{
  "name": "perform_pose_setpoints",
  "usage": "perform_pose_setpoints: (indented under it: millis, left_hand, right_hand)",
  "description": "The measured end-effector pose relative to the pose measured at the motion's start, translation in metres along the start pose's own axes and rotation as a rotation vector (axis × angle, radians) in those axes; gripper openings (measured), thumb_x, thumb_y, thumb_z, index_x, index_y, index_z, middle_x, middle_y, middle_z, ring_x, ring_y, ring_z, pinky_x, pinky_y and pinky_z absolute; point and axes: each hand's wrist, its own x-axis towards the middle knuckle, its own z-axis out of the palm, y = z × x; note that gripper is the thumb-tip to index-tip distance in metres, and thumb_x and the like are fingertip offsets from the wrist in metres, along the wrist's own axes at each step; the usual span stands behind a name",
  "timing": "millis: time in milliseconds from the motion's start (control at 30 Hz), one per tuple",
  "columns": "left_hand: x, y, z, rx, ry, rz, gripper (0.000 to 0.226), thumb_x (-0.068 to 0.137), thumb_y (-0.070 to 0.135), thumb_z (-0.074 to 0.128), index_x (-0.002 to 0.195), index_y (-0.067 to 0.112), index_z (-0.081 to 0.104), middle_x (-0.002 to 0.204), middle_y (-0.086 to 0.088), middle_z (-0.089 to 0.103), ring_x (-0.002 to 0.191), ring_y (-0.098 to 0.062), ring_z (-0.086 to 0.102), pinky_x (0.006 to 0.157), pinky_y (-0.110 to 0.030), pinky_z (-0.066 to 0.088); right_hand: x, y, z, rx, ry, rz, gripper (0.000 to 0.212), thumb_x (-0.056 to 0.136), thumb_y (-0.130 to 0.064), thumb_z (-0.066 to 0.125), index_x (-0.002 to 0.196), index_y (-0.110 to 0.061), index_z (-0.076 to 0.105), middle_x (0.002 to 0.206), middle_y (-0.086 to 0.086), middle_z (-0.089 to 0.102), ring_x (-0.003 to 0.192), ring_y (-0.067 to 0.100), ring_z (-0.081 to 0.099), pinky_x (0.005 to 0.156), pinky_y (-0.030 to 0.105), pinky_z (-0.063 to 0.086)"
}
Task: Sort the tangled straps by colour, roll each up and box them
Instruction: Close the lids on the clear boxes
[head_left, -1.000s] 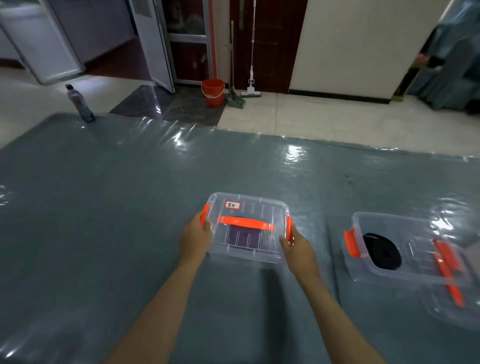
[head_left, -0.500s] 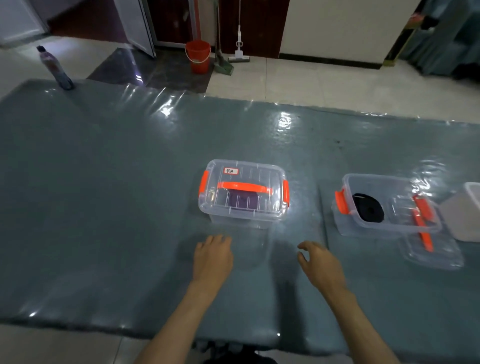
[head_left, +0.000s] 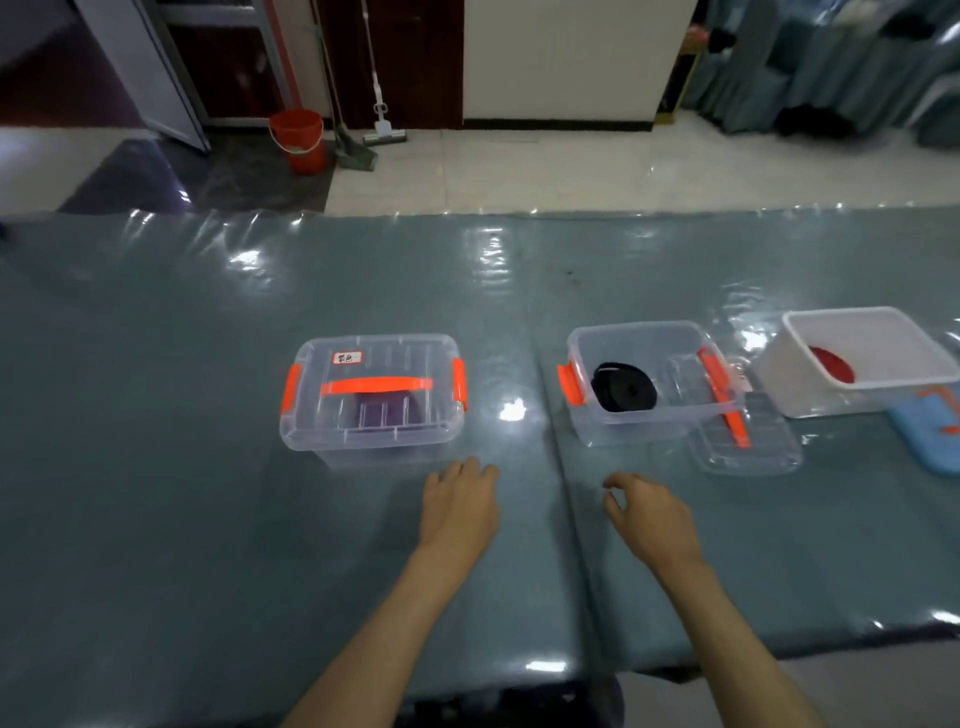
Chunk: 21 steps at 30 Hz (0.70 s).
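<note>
Both hands hover empty over the table near its front edge, the left hand (head_left: 460, 506) flat with fingers relaxed, the right hand (head_left: 647, 512) loosely curled. The purple strap sits in the closed box (head_left: 371, 395); the black roll (head_left: 623, 387) lies in the open box (head_left: 649, 384), its lid (head_left: 748, 441) propped against its right side. Lid looks light, thin and slippery: best pinched at its edges.

Closed clear box (head_left: 371, 395): orange latches and handle, purple roll inside. Open clear box (head_left: 644, 384): black roll (head_left: 623, 387). White tub (head_left: 862, 364): red roll (head_left: 831, 364); desk (head_left: 156, 415) grey-green.
</note>
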Motion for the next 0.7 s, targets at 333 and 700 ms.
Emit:
perform_pose_setpoints:
  millis: [333,700]
  left_hand:
    - [0.085,0.136,0.016,0.035,0.135,-0.096,0.06,0.09,0.022,0.064,0.149,0.024,0.051,0.148,-0.008,0.054,0.138,-0.032,0.05,0.112,-0.046,0.038]
    - [0.125,0.216,0.065,-0.074,0.019,-0.118,0.11,0.092,0.021,0.068,0.159,0.041,-0.016,0.173,-0.02,-0.016,0.161,-0.036,-0.014,0.132,-0.05,0.011]
  right_hand:
    - [0.089,0.174,-0.016,0.084,-0.096,-0.043,0.028,0.101,-0.028,0.062,0.127,-0.022,0.072,0.132,0.001,0.07,0.118,0.028,0.067,0.095,0.04,0.054]
    - [0.204,0.286,-0.029,0.165,-0.141,0.005,0.038,0.103,-0.017,0.058,0.14,-0.011,0.061,0.127,0.019,0.066,0.113,0.04,0.065,0.096,0.05,0.054]
